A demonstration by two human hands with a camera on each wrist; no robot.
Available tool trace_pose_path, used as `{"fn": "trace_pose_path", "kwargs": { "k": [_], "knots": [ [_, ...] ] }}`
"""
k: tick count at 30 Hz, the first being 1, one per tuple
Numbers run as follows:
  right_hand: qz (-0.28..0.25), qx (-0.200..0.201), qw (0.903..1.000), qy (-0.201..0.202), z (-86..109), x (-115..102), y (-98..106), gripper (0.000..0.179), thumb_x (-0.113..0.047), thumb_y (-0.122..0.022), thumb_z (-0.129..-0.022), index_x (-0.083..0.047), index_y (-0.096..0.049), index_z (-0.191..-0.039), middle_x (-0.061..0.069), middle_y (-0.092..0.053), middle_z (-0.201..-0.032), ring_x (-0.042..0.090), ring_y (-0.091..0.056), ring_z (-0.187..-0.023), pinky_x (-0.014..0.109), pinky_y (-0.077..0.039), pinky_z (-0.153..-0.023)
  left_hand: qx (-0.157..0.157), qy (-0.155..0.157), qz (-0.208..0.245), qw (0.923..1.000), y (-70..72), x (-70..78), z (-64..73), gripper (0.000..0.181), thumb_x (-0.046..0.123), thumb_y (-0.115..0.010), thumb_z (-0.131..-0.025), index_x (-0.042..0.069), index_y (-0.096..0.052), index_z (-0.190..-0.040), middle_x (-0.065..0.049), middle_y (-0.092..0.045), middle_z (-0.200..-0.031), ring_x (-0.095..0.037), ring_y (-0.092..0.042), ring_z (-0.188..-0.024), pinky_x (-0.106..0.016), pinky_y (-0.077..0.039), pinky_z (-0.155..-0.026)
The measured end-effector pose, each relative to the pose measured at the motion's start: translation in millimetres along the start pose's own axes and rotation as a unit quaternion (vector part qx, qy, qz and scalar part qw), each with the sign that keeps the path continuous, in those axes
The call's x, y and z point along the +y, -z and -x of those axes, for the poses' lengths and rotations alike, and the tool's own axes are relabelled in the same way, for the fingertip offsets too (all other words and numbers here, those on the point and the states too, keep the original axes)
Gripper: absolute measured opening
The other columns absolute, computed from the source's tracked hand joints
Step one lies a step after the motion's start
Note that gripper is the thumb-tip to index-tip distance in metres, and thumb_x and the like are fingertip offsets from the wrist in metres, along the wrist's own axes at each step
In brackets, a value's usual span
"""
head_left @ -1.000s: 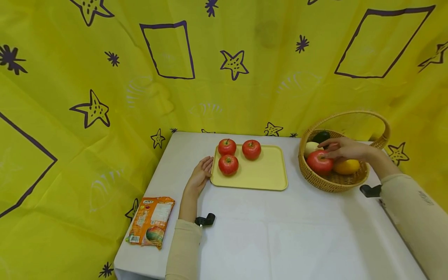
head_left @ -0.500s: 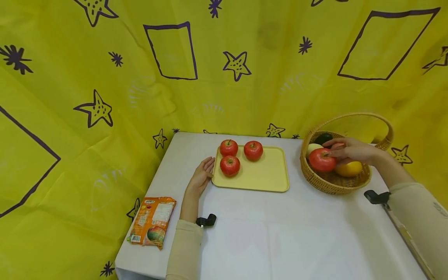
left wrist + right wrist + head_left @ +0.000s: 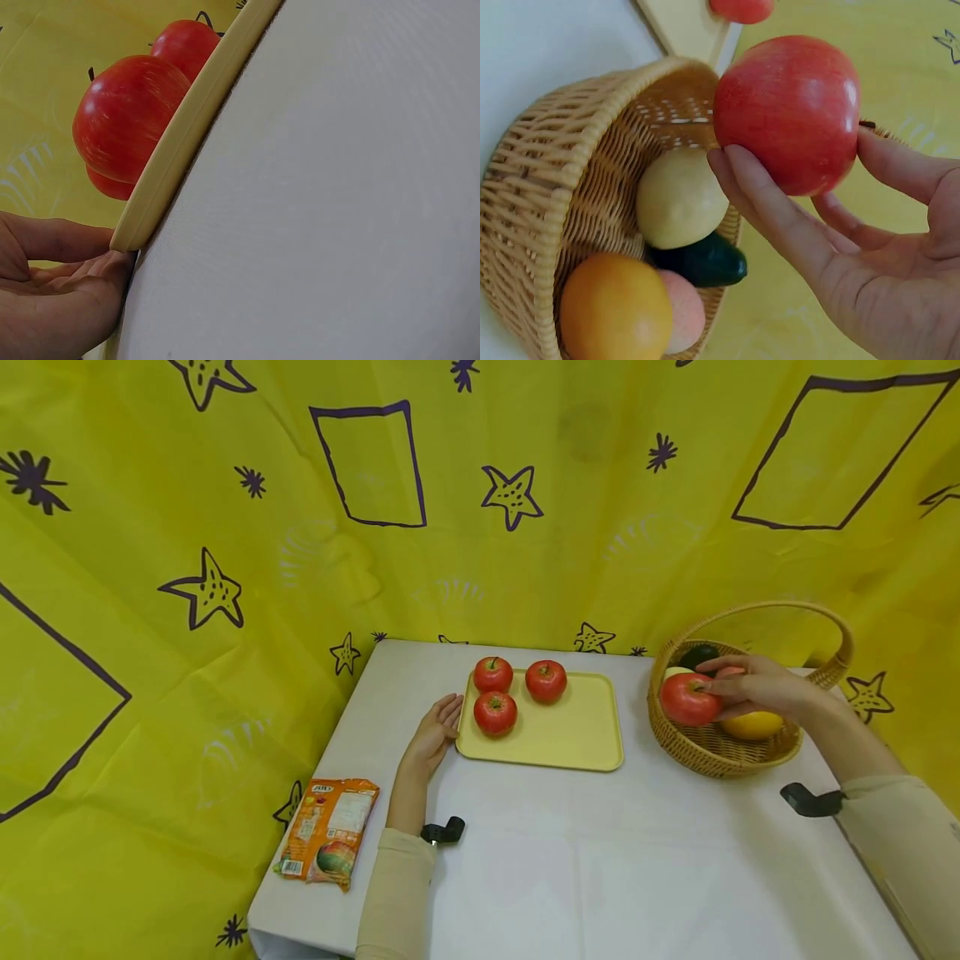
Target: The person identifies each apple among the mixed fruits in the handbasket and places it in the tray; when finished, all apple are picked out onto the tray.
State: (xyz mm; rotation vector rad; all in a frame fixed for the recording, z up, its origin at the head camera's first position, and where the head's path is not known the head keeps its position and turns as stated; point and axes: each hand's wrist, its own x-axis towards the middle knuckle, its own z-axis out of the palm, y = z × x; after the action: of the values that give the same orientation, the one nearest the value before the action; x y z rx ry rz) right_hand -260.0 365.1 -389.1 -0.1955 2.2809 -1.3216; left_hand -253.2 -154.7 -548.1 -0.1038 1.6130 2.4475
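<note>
My right hand (image 3: 757, 687) holds a red apple (image 3: 691, 699) between thumb and fingertips, above the front of a wicker basket (image 3: 697, 760). In the right wrist view the apple (image 3: 787, 112) is clear of the basket's other fruit, its stem near my thumb. My left hand (image 3: 432, 732) is at the left edge of a yellow tray (image 3: 570, 727). The left wrist view shows my thumb against the tray's rim (image 3: 169, 165), with the other fingers below it. On the tray's left half sit three red apples (image 3: 495, 714).
Inside the basket lie an orange-yellow fruit (image 3: 616, 307), a pale round fruit (image 3: 681, 196), a dark green avocado-like fruit (image 3: 701, 259) and a pink fruit (image 3: 682, 311). The basket's tall handle (image 3: 787, 604) arches over it. An orange snack packet (image 3: 327, 831) lies at the table's left.
My right hand has raised the red apple a little from among the basket's fruit. My left hand stays at the tray's edge. The head view has shifted slightly.
</note>
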Motion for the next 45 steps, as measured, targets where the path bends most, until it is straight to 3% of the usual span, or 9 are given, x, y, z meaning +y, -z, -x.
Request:
{"fn": "trace_pose_path", "kwargs": {
  "k": [10,21,27,33,45],
  "knots": [
    [-0.009,0.008,0.9999,0.002,8.6,-27,-21,0.064,-0.02,-0.061,-0.105,0.008,-0.032,-0.154,0.037,-0.045,-0.138,0.027,-0.073,-0.099,0.041,-0.064,-0.085,0.002,0.0,-0.004,1.0,-1.9,3.6,1.2,0.092,-0.034,-0.031,-0.076,-0.002,-0.021,-0.162,-0.02,-0.026,-0.169,-0.03,-0.022,-0.158,-0.037,-0.02,-0.129],
    [-0.015,-0.001,0.9998,0.01,1.8,-53,-48,0.063,-0.022,-0.064,-0.103,0.004,-0.037,-0.154,0.032,-0.057,-0.137,0.028,-0.074,-0.099,0.041,-0.065,-0.084,0.002,-0.003,-0.003,1.0,-1.3,3.8,0.5,0.091,-0.034,-0.031,-0.077,-0.003,-0.022,-0.162,-0.02,-0.026,-0.169,-0.03,-0.022,-0.158,-0.037,-0.02,-0.129],
    [-0.008,-0.007,0.9997,0.022,-10.5,-62,-60,0.066,-0.025,-0.065,-0.104,0.003,-0.037,-0.156,0.033,-0.052,-0.139,0.025,-0.074,-0.097,0.039,-0.065,-0.082,-0.001,-0.008,0.001,1.0,-1.6,3.4,-0.2,0.091,-0.034,-0.031,-0.076,-0.004,-0.021,-0.162,-0.021,-0.025,-0.169,-0.03,-0.022,-0.158,-0.037,-0.019,-0.129],
    [-0.013,-0.019,0.9992,0.034,-29.4,-64,-75,0.064,-0.02,-0.064,-0.103,0.007,-0.036,-0.154,0.033,-0.057,-0.135,0.026,-0.075,-0.095,0.041,-0.065,-0.082,0.004,-0.004,0.004,1.0,-0.5,1.4,0.2,0.092,-0.034,-0.031,-0.076,-0.003,-0.021,-0.162,-0.02,-0.026,-0.169,-0.03,-0.023,-0.158,-0.038,-0.02,-0.129],
    [-0.053,-0.032,0.9979,0.017,-59.3,-64,-107,0.062,-0.014,-0.063,-0.103,0.008,-0.035,-0.154,0.034,-0.057,-0.136,0.029,-0.074,-0.098,0.043,-0.065,-0.081,0.006,-0.003,0.007,1.0,-0.1,-0.2,0.1,0.092,-0.034,-0.031,-0.075,-0.003,-0.022,-0.162,-0.02,-0.027,-0.168,-0.029,-0.024,-0.158,-0.036,-0.021,-0.129]
  ]
}}
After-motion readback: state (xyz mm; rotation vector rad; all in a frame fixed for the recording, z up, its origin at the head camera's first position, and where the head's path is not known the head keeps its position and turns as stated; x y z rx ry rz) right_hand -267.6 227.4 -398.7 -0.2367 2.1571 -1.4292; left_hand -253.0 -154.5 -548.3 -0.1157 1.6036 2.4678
